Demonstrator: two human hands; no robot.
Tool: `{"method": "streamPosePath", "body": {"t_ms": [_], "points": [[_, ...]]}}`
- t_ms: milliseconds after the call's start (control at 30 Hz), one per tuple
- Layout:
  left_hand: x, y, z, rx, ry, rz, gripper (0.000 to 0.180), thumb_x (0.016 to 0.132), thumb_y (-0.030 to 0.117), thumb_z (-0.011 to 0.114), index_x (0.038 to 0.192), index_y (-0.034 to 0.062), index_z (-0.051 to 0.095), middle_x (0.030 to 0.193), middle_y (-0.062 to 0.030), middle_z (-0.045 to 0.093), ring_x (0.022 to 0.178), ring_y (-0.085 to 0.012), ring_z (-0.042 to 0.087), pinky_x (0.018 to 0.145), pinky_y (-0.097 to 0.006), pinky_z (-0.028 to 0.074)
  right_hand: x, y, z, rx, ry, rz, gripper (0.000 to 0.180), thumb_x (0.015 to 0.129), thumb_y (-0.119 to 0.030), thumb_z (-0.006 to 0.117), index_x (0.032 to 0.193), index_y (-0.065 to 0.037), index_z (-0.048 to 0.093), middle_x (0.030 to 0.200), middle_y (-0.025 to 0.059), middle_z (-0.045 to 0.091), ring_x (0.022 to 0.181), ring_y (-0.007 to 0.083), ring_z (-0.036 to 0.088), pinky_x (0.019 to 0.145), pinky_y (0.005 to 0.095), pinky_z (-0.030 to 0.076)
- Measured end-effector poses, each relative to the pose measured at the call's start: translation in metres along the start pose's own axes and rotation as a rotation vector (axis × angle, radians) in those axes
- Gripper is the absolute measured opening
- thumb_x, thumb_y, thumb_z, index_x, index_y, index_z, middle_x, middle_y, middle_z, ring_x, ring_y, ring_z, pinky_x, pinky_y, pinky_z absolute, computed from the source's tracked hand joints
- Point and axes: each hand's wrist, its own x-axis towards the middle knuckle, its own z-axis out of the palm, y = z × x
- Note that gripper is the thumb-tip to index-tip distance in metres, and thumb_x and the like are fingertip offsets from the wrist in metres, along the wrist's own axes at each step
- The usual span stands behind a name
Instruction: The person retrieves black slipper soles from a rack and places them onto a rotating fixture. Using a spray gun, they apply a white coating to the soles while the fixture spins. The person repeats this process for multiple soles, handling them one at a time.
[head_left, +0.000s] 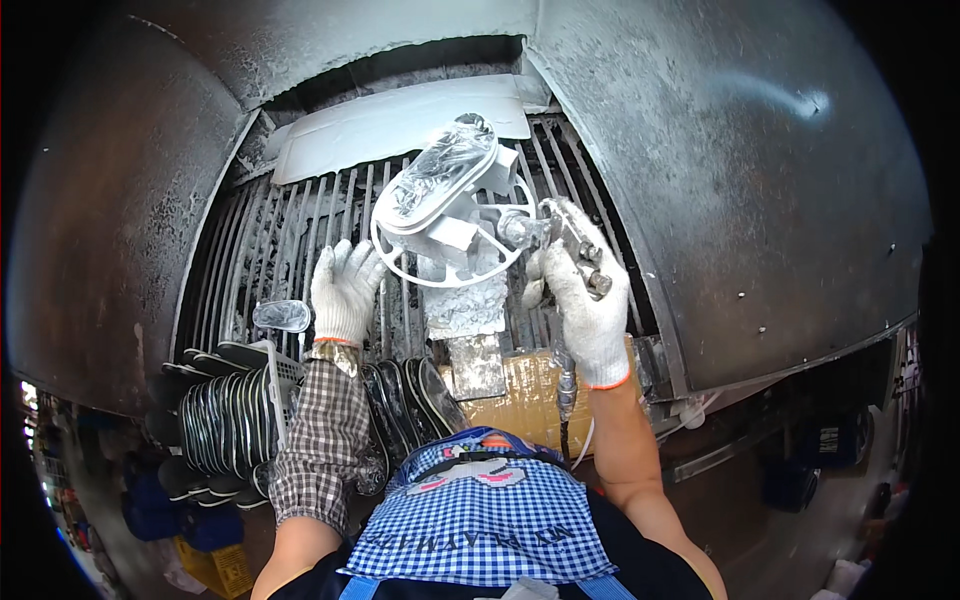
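In front of me a white spoked turntable wheel (pixel 478 279) carries a shoe sole (pixel 445 175). Clear film covers the sole's upper face, and its pale sidewall is bare. White blocks (pixel 452 233) stand under and beside it. My left hand (pixel 345 295), in a white knitted glove, has its fingers spread at the wheel's left rim; whether they touch it I cannot tell. My right hand (pixel 592 310), also gloved, is wrapped round a metal spray gun (pixel 572 232). The gun's nozzle end points left toward the wheel. A film-wrapped cup (pixel 520 230) sits at its front.
Coated metal bars (pixel 240 240) form the booth floor between two side walls (pixel 780 200). A pale board (pixel 400 125) lies at the back. Many dark soles (pixel 230 420) stand racked at lower left, beside a small film-covered piece (pixel 283 316). A hose (pixel 566 395) hangs below the gun.
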Motion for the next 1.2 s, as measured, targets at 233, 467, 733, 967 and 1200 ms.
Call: {"method": "streamPosePath", "body": {"t_ms": [233,467,733,967,1200], "points": [[0.018,0.000,-0.008,0.063,0.014,-0.007,0.074,0.109,0.047,0.055,0.159,-0.0019,0.033,0.156,-0.0281,0.048,0.139,-0.0418,0.056,0.106,-0.049,0.052,0.006,0.000,-0.010,-0.021,0.063,-0.047,0.054,0.107,-0.009,0.064,0.156,0.006,0.048,0.102,0.0038,0.072,0.076,0.0062,0.063,0.068,0.0230,0.054],[-0.023,-0.036,0.013,0.116,0.162,-0.089,0.044,0.110,0.041,0.052,0.127,0.0002,0.057,0.125,-0.0207,0.068,0.114,-0.0332,0.067,0.099,-0.047,0.055,0.002,-0.007,-0.008,-0.151,0.172,-0.110,0.055,0.106,-0.005,0.064,0.157,0.006,0.046,0.115,0.0064,0.072,0.077,0.0046,0.061,0.068,0.0211,0.052],[-0.069,-0.071,0.030,0.004,0.059,-0.230,0.053,0.109,0.041,0.056,0.137,-0.0035,0.054,0.134,-0.0257,0.062,0.124,-0.0415,0.063,0.106,-0.052,0.054,-0.007,-0.009,0.015,-0.253,0.003,-0.084,0.057,0.103,-0.006,0.069,0.156,0.005,0.050,0.126,0.0136,0.074,0.095,0.0097,0.068,0.084,0.0253,0.057],[-0.069,-0.069,0.030,-0.044,0.022,-0.244,0.059,0.109,0.038,0.055,0.145,-0.0079,0.047,0.144,-0.0287,0.055,0.134,-0.0450,0.057,0.114,-0.055,0.050,-0.017,-0.003,0.015,-0.144,-0.058,-0.049,0.058,0.102,-0.008,0.070,0.155,0.007,0.050,0.136,0.0178,0.071,0.116,0.0166,0.068,0.100,0.0312,0.055],[-0.087,-0.067,0.024,0.097,0.064,-0.278,0.032,0.107,0.025,0.061,0.128,0.0015,0.064,0.107,-0.0156,0.073,0.100,-0.0329,0.073,0.087,-0.043,0.061,-0.035,0.025,-0.032,-0.211,0.034,0.025,0.061,0.104,-0.012,0.070,0.158,0.004,0.046,0.137,0.0148,0.071,0.120,0.0166,0.068,0.102,0.0303,0.054]]}}
